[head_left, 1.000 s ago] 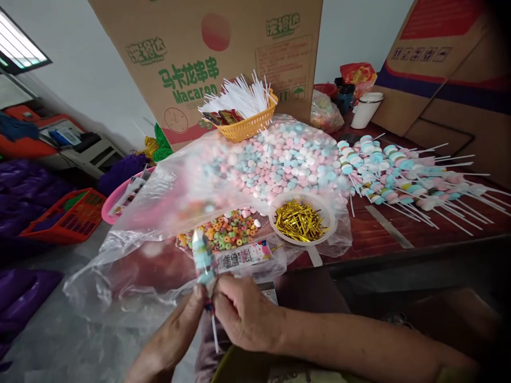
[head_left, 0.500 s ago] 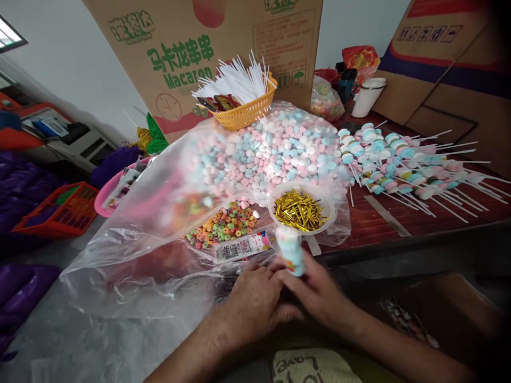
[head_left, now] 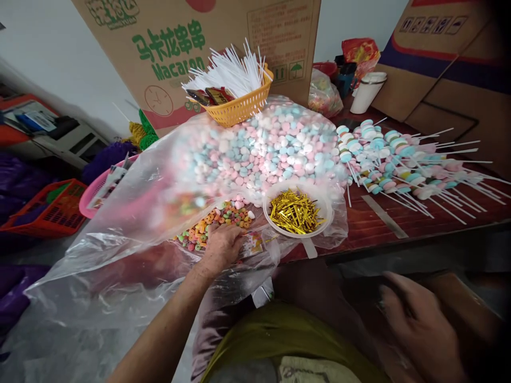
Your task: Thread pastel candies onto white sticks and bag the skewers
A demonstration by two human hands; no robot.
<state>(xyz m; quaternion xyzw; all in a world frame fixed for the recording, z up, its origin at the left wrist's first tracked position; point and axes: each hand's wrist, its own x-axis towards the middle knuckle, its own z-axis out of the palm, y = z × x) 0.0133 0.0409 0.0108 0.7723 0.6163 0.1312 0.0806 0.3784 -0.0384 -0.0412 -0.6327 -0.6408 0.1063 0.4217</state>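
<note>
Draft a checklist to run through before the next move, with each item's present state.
1. Shiny gold foil ties inside the round translucent plastic tub: ok, heaped within it.
2. Thin white sticks in the yellow perforated plastic basket: ok, a thick bunch.
3. Small multicoloured ring-shaped pieces fully uncovered: not ok, the left hand hides some.
4. Printed plastic packet fully visible: not ok, partly behind that hand.
5. Right hand free of objects: cannot tell, blurred at lower right.
6. Pastel disc-shaped sweets on sticks apart from both hands: ok.
</note>
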